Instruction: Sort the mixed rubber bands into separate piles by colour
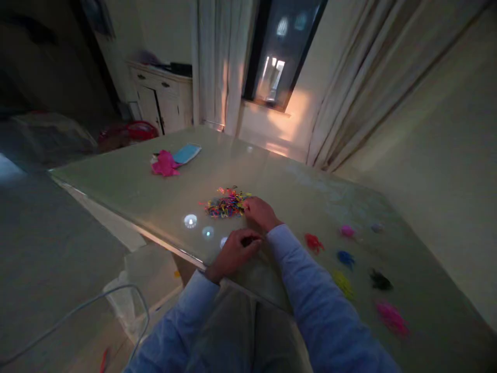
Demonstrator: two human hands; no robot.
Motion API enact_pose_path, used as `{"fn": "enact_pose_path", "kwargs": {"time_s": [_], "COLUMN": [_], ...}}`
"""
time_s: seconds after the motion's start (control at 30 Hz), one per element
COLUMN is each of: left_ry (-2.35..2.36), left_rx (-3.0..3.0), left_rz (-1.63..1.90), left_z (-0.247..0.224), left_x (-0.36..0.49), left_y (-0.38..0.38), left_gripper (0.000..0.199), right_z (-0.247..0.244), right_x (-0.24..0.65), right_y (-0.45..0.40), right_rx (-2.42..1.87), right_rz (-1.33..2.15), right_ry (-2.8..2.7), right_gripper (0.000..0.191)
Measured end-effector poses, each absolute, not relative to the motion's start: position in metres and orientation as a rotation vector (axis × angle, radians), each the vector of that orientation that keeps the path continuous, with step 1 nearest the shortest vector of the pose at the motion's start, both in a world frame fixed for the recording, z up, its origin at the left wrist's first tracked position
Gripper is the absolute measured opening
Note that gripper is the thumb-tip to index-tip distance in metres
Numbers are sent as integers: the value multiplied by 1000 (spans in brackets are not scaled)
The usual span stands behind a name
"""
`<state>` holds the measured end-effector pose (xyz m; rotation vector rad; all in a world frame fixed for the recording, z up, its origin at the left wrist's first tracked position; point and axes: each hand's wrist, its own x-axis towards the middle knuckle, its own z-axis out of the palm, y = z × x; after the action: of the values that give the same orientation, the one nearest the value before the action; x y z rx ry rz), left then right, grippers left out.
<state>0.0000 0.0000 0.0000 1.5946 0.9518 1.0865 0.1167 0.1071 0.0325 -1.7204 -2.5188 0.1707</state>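
Observation:
A mixed heap of small, thin, multicoloured bands, which look like rubber bands, lies near the middle of the table. At its right edge my right hand reaches in with fingertips pinched together; what they grip is hidden. Closer to the table's front edge, my left hand is curled with thumb and fingers closed, apart from the heap. Anything inside it cannot be made out. To the right of my right forearm are single-colour clusters: red, blue, yellow, black and pink.
Farther right lie a smaller pink cluster and a greyish one. A bright pink crumpled item and a light blue flat piece rest at the table's far left. Curtains and a white cabinet stand behind the table.

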Motion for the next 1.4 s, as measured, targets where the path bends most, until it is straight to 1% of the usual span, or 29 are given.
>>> {"fn": "enact_pose_path", "kwargs": {"time_s": [0.2, 0.47, 0.77, 0.93, 1.03, 1.13, 1.23, 1.4], "left_ry": [951, 975, 987, 994, 971, 974, 992, 1050], "left_rx": [1574, 1570, 1536, 1528, 1522, 1503, 1501, 1499], "left_rz": [1089, 1119, 1112, 1132, 1149, 1137, 1126, 1108], "left_z": [4, -1, -6, -7, -5, -3, -2, 1], "left_x": [1, 2, 2, 2, 1, 1, 0, -2], "left_y": [-1, 1, 3, 3, 3, 2, 3, 4], "left_gripper": [20, 18, 20, 20, 19, 20, 23, 28], "right_z": [30, 31, 36, 41, 47, 58, 69, 78], "right_x": [118, 125, 135, 135, 143, 158, 176, 208], "right_y": [106, 102, 99, 92, 75, 45, 11, -36], "right_rx": [-1716, -1694, -1587, -1490, -1451, -1355, -1229, -1209], "right_rz": [186, 220, 374, 551, 684, 958, 1211, 1208], "right_ry": [-2494, -2378, -2160, -1963, -1855, -1592, -1229, -1015], "right_gripper": [27, 20, 15, 13, 18, 26, 28, 27]}}
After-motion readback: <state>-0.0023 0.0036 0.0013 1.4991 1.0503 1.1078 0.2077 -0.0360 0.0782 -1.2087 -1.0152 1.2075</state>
